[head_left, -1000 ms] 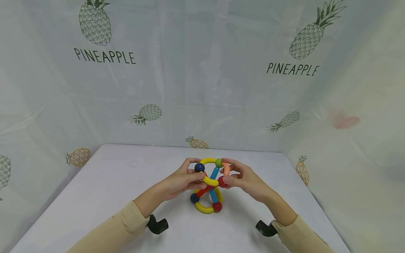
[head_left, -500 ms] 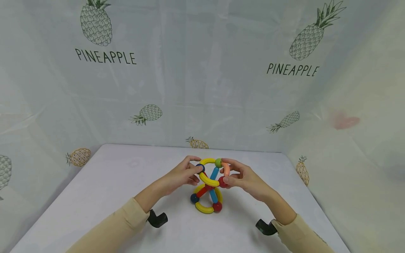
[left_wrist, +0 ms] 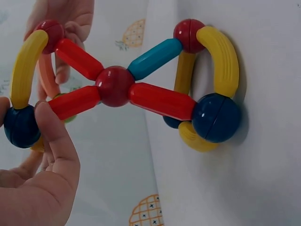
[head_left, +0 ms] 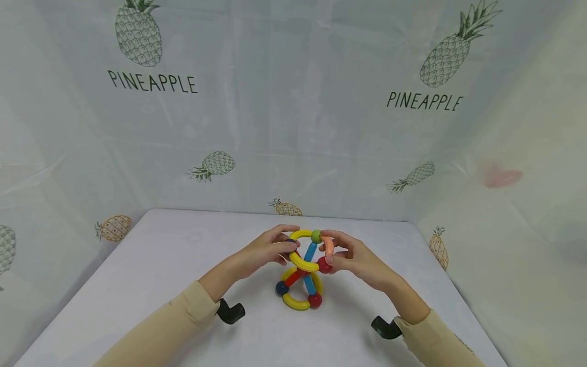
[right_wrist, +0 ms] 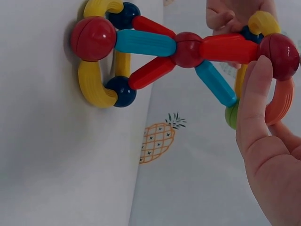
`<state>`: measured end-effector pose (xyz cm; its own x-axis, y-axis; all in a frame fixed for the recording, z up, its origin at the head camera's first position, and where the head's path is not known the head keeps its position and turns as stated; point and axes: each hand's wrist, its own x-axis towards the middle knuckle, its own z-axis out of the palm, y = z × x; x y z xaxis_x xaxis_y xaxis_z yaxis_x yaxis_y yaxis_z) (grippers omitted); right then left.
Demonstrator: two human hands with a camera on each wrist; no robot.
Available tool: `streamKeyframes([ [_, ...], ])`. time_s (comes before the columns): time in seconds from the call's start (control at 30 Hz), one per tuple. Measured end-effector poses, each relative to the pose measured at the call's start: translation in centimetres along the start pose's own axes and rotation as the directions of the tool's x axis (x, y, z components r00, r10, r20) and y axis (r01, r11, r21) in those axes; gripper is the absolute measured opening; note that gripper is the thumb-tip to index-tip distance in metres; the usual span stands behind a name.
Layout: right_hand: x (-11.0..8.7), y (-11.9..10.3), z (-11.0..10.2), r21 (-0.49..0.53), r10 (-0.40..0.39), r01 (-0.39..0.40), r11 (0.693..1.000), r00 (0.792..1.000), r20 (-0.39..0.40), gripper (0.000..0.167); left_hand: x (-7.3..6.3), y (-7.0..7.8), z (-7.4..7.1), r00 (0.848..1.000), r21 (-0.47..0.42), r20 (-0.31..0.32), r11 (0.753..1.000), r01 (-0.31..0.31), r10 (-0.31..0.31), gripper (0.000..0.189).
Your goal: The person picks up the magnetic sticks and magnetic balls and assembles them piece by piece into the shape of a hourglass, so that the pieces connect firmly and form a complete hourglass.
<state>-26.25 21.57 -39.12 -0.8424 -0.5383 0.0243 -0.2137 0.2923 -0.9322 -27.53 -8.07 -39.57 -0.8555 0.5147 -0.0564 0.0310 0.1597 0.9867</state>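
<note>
A magnetic rod-and-ball model stands on the table, shaped like an hourglass. Its lower ring has yellow curved rods joined by blue and red balls. Red and light blue straight rods meet at a central red ball and spread up to the upper ring. My left hand pinches the upper ring's blue ball between thumb and fingers. Across from it, my right hand grips the orange curved rod, its thumb on the upper red ball and fingers near the green ball.
The white table has its far edge against a hanging curtain printed with pineapples. Black curved pieces stick out from both cuffs, low over the table.
My left thumb has moved from the upper ring's front yellow curved rod onto the blue ball. The right hand keeps its hold, and the lower ring stays in place.
</note>
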Motion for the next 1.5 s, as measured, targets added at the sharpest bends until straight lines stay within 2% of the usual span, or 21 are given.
streamKeyframes([
  [0.23, 0.5, -0.3, 0.3, 0.070, 0.045, -0.042, 0.997, 0.998, -0.037, 0.052, -0.3, 0.1, 0.0, 0.999, 0.007, -0.033, 1.000, 0.005, -0.004, 0.060],
  [0.43, 0.9, -0.5, 0.5, 0.131, 0.085, -0.078, 0.988, 0.995, -0.047, 0.051, -0.4, 0.1, -0.3, 1.000, -0.004, -0.021, 1.000, 0.016, -0.016, 0.059],
  [0.7, 1.5, -0.8, 0.5, 0.105, 0.103, -0.098, 0.990, 0.994, -0.038, 0.056, -0.1, -0.1, -0.8, 0.998, -0.012, -0.031, 0.998, 0.060, -0.060, 0.053],
  [0.87, 1.7, -0.8, 0.5, 0.131, 0.116, -0.111, 0.985, 0.993, -0.032, 0.057, -0.1, -0.1, -0.8, 0.996, -0.028, -0.041, 0.996, 0.080, -0.081, 0.048],
  [1.1, 2.3, -0.5, 0.0, 0.130, 0.093, -0.091, 0.987, 0.996, -0.003, 0.057, -0.2, 0.2, -0.8, 0.994, -0.043, -0.063, 0.995, 0.090, -0.092, 0.047],
  [1.5, 3.6, -0.3, -0.2, 0.149, 0.102, -0.095, 0.984, 0.994, -0.038, 0.053, 0.1, 0.2, -1.0, 0.992, -0.036, -0.102, 0.997, 0.074, -0.077, 0.047],
])
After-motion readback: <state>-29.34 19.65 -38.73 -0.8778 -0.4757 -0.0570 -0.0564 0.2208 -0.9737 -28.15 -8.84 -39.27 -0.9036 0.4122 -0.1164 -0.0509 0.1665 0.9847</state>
